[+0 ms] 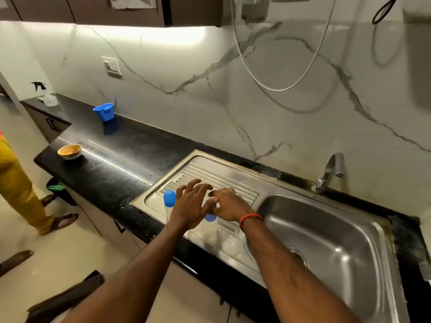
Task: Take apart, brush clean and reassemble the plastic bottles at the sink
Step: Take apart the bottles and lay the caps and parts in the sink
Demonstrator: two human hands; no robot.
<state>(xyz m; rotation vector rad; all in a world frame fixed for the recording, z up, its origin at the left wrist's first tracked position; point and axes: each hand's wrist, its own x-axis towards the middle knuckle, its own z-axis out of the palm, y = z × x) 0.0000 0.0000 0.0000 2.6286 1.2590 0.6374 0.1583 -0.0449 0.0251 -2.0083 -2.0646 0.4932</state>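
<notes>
Two clear plastic bottles, both upright with blue caps on, sat on the steel drainboard (210, 173): the left bottle (169, 201) in plain view, the right bottle (211, 223) close beside it, partly hidden.

Near bottle (210, 217): blue cap edge and some clear body show; the rest is behind both hands.
Right hand (229, 203): fingers curled; the grip is hidden by the left hand (191, 206).
Far bottle (169, 198): lower body partly behind the left wrist.
Grey item (425, 272): cut by right edge, unidentifiable.
Bystander (16, 183): cut by left edge, legs only.
Bowl (69, 151): contents too blurred.
</notes>
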